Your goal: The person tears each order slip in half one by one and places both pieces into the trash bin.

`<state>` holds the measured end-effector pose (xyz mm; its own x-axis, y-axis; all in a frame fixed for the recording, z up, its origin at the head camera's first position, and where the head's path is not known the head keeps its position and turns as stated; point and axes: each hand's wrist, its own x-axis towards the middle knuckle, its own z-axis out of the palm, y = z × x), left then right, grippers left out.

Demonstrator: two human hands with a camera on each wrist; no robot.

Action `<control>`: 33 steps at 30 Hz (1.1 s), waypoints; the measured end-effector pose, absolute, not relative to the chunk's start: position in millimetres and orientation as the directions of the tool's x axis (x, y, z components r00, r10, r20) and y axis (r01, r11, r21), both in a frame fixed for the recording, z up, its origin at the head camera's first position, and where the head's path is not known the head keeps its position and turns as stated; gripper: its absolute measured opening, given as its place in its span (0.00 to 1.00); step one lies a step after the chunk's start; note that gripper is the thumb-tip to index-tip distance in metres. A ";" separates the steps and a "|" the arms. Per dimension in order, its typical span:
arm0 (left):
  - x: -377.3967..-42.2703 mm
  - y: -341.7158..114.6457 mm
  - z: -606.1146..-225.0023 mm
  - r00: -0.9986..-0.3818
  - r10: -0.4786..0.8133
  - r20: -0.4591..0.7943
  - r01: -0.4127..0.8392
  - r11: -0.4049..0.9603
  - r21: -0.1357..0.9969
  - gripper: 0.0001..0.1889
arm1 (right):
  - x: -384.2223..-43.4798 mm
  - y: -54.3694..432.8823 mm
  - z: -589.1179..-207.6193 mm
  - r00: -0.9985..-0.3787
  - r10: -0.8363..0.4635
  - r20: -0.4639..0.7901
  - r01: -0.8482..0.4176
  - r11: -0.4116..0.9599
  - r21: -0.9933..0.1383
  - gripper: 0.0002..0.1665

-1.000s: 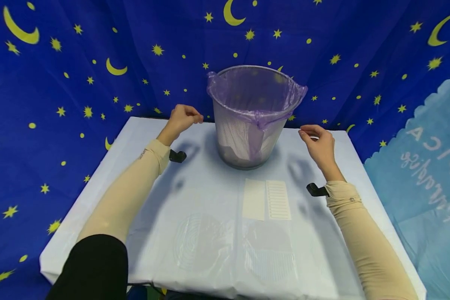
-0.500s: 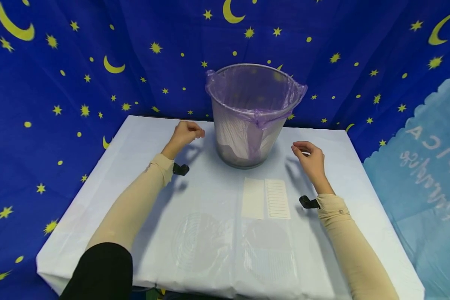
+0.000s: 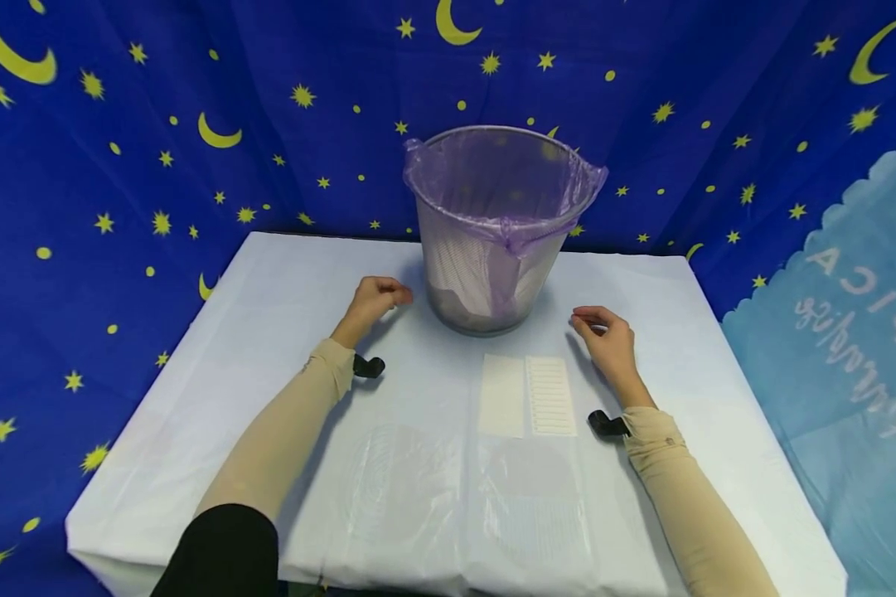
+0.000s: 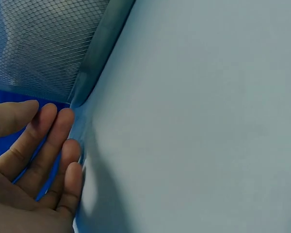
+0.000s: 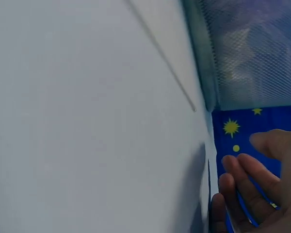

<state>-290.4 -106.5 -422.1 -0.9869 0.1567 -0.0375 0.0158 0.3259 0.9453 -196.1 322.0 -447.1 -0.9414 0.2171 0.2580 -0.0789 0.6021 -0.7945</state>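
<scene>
A mesh wastebasket point(image 3: 458, 274) stands upright near the back of the table. It is lined with a translucent purple bag point(image 3: 518, 236), folded over the rim and gathered in a knot at the front. To its left hovers my left hand point(image 3: 373, 303), apart from the basket, fingers loosely bent and holding nothing. My right hand point(image 3: 607, 336) is in the air on the other side, also apart from the basket. In the wrist views, the left fingers point(image 4: 63, 121) and right fingers point(image 5: 250, 189) are relaxed, with the mesh wall beyond them.
A white-covered table point(image 3: 641, 514) carries two flat paper strips point(image 3: 501, 396), one of them lined, in front of the basket. Clear plastic point(image 3: 530, 497) lies nearer the front edge. A blue star-patterned cloth point(image 3: 328, 75) hangs right behind the table.
Both hands have moved down and nearer to me, away from the basket's rim height. The right hand has also shifted a little left. The basket and bag have stayed in place.
</scene>
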 end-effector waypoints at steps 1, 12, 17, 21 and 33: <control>-289.4 -106.2 -425.2 -0.987 0.155 -0.038 0.012 0.315 0.949 0.10 | -194.6 322.0 -449.6 -0.942 0.210 0.260 -0.082 0.609 -0.789 0.15; -279.3 -109.7 -444.4 -0.981 0.196 0.010 0.063 0.269 0.961 0.11 | -184.1 329.2 -463.8 -0.926 0.187 0.329 -0.158 0.597 -0.786 0.15; -284.6 -107.6 -448.6 -0.971 0.229 0.070 0.123 0.224 0.967 0.11 | -185.6 334.5 -462.7 -0.917 0.191 0.349 -0.181 0.579 -0.795 0.16; -284.0 -106.4 -454.5 -0.963 0.238 0.126 0.176 0.200 0.964 0.09 | -183.8 337.2 -463.7 -0.920 0.197 0.338 -0.171 0.574 -0.801 0.17; -272.3 -115.5 -457.2 -0.946 0.268 0.183 0.255 0.262 0.931 0.09 | -181.9 330.9 -467.5 -0.928 0.161 0.337 -0.200 0.548 -0.812 0.16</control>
<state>-272.3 -115.5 -457.2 -0.9458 0.2684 0.1831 0.2545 0.2619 0.9309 -181.9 330.9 -467.5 -0.9279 0.1607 0.3365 -0.1998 0.5479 -0.8124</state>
